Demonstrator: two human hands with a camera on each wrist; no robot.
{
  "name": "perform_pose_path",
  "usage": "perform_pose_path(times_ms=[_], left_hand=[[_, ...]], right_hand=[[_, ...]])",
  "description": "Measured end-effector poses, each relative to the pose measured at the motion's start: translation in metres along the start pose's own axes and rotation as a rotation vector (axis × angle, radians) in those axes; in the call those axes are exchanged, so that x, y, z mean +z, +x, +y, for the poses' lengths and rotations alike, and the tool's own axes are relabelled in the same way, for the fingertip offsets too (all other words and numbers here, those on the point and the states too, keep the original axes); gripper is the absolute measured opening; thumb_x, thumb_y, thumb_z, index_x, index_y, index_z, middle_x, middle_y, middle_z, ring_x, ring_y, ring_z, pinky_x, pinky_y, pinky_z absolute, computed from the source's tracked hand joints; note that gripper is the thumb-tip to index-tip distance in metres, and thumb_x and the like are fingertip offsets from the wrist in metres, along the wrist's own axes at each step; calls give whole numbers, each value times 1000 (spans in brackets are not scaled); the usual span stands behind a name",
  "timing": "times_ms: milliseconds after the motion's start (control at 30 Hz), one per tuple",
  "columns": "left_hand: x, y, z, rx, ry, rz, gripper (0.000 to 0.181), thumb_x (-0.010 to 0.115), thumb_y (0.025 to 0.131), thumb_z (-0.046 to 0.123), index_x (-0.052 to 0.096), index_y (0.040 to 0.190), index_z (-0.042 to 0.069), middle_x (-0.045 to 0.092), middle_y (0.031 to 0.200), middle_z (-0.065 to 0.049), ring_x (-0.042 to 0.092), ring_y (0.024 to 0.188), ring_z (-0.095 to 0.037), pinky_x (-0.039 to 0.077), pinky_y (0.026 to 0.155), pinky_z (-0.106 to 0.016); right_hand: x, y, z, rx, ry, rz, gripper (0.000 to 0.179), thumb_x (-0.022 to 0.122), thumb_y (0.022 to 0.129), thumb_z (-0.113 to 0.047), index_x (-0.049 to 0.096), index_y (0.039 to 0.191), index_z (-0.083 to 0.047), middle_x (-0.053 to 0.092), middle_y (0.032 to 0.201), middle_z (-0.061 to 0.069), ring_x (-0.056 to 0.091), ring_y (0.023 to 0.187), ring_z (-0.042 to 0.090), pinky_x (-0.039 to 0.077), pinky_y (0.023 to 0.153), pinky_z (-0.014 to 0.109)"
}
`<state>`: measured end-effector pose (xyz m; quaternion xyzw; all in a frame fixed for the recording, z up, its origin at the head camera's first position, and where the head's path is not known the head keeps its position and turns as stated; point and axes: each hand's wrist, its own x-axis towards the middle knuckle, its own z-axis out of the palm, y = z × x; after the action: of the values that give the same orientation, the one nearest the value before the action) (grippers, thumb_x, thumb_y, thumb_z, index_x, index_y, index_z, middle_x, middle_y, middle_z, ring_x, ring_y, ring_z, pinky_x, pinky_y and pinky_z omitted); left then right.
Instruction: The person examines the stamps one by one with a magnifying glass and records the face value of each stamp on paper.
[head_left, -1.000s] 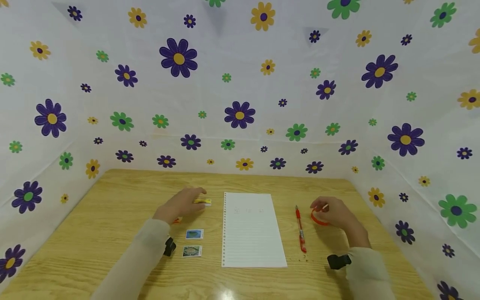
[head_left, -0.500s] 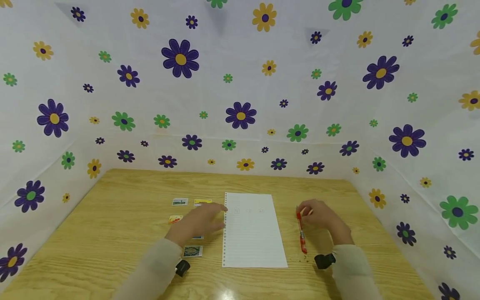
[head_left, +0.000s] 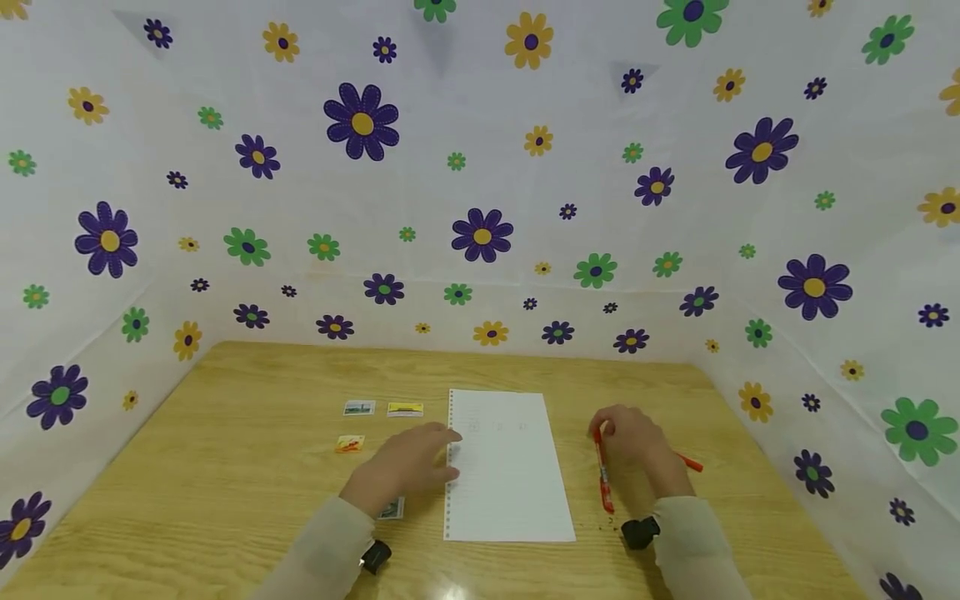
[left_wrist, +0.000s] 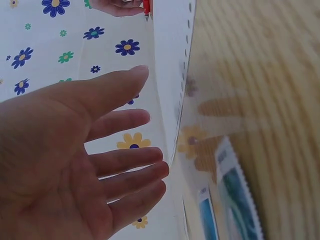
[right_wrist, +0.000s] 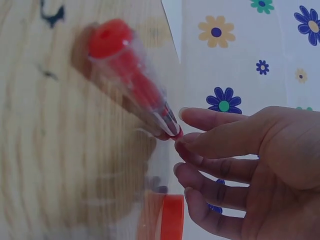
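Left hand (head_left: 408, 462): held at the left edge of the sheet, palm sideways, thumb and fingers spread and slightly bent; grips nothing. Fingertips reach over the sheet's punched margin; contact with it cannot be told.

Right hand (head_left: 628, 435): at the far end of the pen, fingers curled, thumb and forefinger pinching the pen near its tip.

Pen (head_left: 603, 482): red, clear-barrelled, lying lengthwise on the table, right of the sheet; tip to the far side.

Sheet (head_left: 510, 483): white, lined, loose-leaf, centre of table, between the hands; row of holes along left edge; faint marks in the far part.

Band (head_left: 691, 462): orange-red, on the table right of the pen, partly hidden by the right hand.

Stamps, left of the sheet: one grey-green (head_left: 359, 407) and one yellow (head_left: 405, 409), side by side at the far end; one orange (head_left: 350, 443), nearer; one dark (head_left: 393, 508), nearest, partly covered by the left hand. One blue (left_wrist: 208, 217), seen in the left wrist view.

Crumbs (head_left: 611, 525): dark, few, just beside the pen's near end.

Table (head_left: 262, 400): wood-grained.

Cloth (head_left: 420, 192): white, flower-printed, along the far, left and right sides.
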<state>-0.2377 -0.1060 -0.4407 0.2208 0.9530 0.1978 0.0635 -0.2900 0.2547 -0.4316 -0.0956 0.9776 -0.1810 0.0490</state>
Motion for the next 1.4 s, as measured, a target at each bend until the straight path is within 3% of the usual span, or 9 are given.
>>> perform_pose_path(times_ms=[400, 767, 1167, 1400], left_hand=[[5, -2, 0, 0, -5, -17, 47, 81, 90, 25, 68, 130, 6, 68, 136, -12, 61, 130, -34, 49, 111, -50], [10, 1, -2, 31, 70, 2, 46, 82, 89, 27, 69, 129, 6, 70, 130, -12, 65, 121, -32, 53, 106, -48], [9, -1, 1, 21, 75, -4, 46, 82, 89, 28, 70, 129, 7, 71, 124, -10, 66, 115, -30, 54, 102, -47], [6, -1, 2, 20, 67, -8, 46, 81, 90, 26, 69, 129, 6, 71, 126, -11, 66, 117, -31, 54, 103, -47]], right_hand=[[5, -2, 5, -72, 33, -34, 24, 62, 88, 11, 74, 94, -9, 71, 97, 10, 62, 90, 26, 58, 91, 52], [5, -3, 8, -148, 63, 27, 16, 72, 84, 9, 73, 88, -7, 69, 83, 6, 56, 77, 18, 54, 75, 35], [5, -2, 7, -112, 96, 75, 19, 73, 83, 8, 73, 87, -10, 68, 84, 4, 56, 80, 19, 52, 75, 32], [3, -1, 11, -146, 100, 107, 16, 75, 86, 5, 72, 89, -10, 68, 82, 2, 56, 78, 16, 51, 73, 30]])
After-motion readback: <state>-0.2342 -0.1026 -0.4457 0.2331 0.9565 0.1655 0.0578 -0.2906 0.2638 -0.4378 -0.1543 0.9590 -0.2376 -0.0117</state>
